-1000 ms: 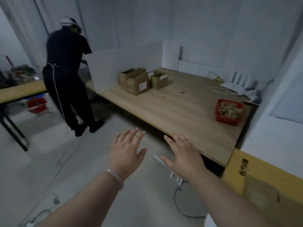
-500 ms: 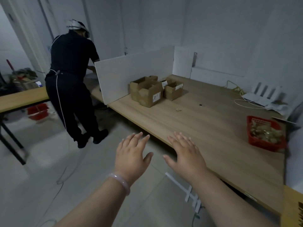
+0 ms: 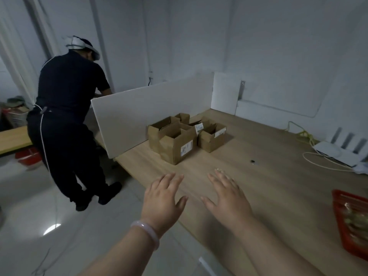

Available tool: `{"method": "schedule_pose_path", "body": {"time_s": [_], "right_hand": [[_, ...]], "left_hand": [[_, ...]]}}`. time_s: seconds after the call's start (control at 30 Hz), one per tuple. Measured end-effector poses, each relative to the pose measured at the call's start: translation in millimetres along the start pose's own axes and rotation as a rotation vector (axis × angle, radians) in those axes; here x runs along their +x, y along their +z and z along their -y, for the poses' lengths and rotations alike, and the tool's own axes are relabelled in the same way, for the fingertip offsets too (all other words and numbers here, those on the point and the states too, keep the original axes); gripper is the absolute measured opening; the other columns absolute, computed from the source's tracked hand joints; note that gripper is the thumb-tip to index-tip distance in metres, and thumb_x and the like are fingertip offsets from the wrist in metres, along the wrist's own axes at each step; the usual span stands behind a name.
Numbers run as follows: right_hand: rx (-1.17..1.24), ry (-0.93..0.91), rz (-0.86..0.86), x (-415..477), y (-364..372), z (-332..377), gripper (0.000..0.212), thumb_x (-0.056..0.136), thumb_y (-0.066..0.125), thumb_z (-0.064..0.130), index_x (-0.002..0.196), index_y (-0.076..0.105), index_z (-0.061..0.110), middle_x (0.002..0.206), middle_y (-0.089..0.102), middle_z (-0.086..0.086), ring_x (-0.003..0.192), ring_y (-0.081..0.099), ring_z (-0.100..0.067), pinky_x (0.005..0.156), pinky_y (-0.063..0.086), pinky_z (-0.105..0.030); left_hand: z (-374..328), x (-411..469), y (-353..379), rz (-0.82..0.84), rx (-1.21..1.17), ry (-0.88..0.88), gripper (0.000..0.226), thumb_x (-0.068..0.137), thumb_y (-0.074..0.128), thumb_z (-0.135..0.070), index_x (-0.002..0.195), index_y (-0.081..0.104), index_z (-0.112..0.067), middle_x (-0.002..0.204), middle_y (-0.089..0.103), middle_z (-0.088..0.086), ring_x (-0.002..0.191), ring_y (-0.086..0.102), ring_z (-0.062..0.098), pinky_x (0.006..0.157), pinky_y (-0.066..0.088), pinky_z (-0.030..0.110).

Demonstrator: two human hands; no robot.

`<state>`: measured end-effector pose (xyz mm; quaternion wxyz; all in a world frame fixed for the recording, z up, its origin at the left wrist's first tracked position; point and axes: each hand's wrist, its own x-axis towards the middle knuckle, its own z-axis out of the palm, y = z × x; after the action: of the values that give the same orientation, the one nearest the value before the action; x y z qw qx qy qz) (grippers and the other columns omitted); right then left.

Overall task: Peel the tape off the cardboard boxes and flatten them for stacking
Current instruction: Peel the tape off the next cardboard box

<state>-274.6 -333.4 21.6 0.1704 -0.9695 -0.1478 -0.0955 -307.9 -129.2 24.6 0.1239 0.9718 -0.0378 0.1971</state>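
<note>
The cardboard boxes (image 3: pixel 185 136) stand bunched together by the table's (image 3: pixel 268 188) left edge, just beside the white panel (image 3: pixel 151 114) that runs along it. Their top flaps are up and none is flattened, so they seem to be waiting their turn. Both hands are empty, palms down, fingers straight and spread. The left hand (image 3: pixel 162 200) and right hand (image 3: pixel 227 196) reach side by side over the near edge, well short of the boxes, likely to fetch one. A red basket (image 3: pixel 352 222) sits at the right edge.
</note>
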Motion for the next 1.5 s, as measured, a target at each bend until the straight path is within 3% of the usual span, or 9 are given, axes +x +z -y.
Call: {"method": "schedule_pose_path", "body": {"time_s": [0.23, 0.6, 0.87, 1.13, 1.27, 1.4, 1.5], "right_hand": [[0.011, 0.011, 0.084, 73, 35, -24, 0.073, 0.088, 0.041, 0.063, 0.151, 0.011, 0.039, 0.161, 0.004, 0.012, 0.147, -0.003, -0.008, 0.116, 0.001, -0.028], [0.022, 0.159, 0.127, 228, 106, -22, 0.073, 0.089, 0.043, 0.063, 0.151, 0.013, 0.038, 0.160, 0.009, 0.012, 0.147, 0.005, -0.007, 0.118, 0.010, -0.029], [0.073, 0.283, 0.105, 339, 152, -30, 0.068, 0.087, 0.054, 0.052, 0.148, 0.028, 0.035, 0.156, 0.025, 0.010, 0.143, 0.021, -0.009, 0.114, 0.025, -0.031], [0.142, 0.372, 0.119, 423, 182, -78, 0.060, 0.092, 0.058, 0.026, 0.147, 0.035, 0.021, 0.151, 0.037, -0.001, 0.139, 0.033, -0.017, 0.112, 0.027, -0.028], [0.227, 0.426, 0.133, 473, 187, -92, 0.066, 0.091, 0.055, 0.016, 0.150, 0.026, 0.028, 0.153, 0.033, -0.001, 0.138, 0.035, -0.020, 0.112, 0.031, -0.034], [0.411, 0.495, 0.209, 506, 200, -105, 0.073, 0.087, 0.049, 0.010, 0.148, 0.022, 0.039, 0.154, 0.031, 0.004, 0.137, 0.035, -0.019, 0.109, 0.035, -0.036], [0.633, 0.557, 0.220, 519, 209, -111, 0.063, 0.084, 0.046, 0.007, 0.138, 0.038, 0.038, 0.132, 0.052, 0.007, 0.126, 0.047, -0.018, 0.097, 0.038, -0.029]], "left_hand": [[36, 75, 46, 0.032, -0.043, -0.005, 0.060, 0.085, 0.056, -0.053, 0.138, 0.046, -0.028, 0.140, 0.049, -0.002, 0.130, 0.043, 0.021, 0.109, 0.035, 0.037], [144, 215, 126, 0.186, -0.158, 0.026, 0.061, 0.088, 0.044, -0.060, 0.144, 0.032, -0.037, 0.148, 0.036, -0.007, 0.133, 0.036, 0.013, 0.108, 0.029, 0.027], [198, 326, 163, 0.247, -0.268, 0.061, 0.059, 0.088, 0.047, -0.055, 0.143, 0.031, -0.038, 0.148, 0.033, -0.008, 0.132, 0.033, 0.012, 0.107, 0.029, 0.027], [218, 335, 211, 0.320, -0.412, -0.039, 0.065, 0.085, 0.057, -0.052, 0.143, 0.031, -0.039, 0.148, 0.031, -0.015, 0.133, 0.027, 0.004, 0.111, 0.027, 0.024], [221, 331, 222, 0.339, -0.412, -0.105, 0.068, 0.083, 0.060, -0.052, 0.143, 0.030, -0.038, 0.152, 0.023, -0.014, 0.137, 0.023, 0.008, 0.111, 0.024, 0.025], [222, 327, 232, 0.373, -0.429, -0.232, 0.082, 0.084, 0.060, -0.052, 0.149, 0.014, -0.035, 0.156, 0.007, -0.014, 0.140, 0.019, 0.011, 0.110, 0.020, 0.019], [220, 325, 237, 0.418, -0.484, -0.308, 0.093, 0.084, 0.059, -0.054, 0.150, -0.003, -0.033, 0.156, -0.008, -0.019, 0.142, 0.015, 0.009, 0.107, 0.016, 0.014]]}}
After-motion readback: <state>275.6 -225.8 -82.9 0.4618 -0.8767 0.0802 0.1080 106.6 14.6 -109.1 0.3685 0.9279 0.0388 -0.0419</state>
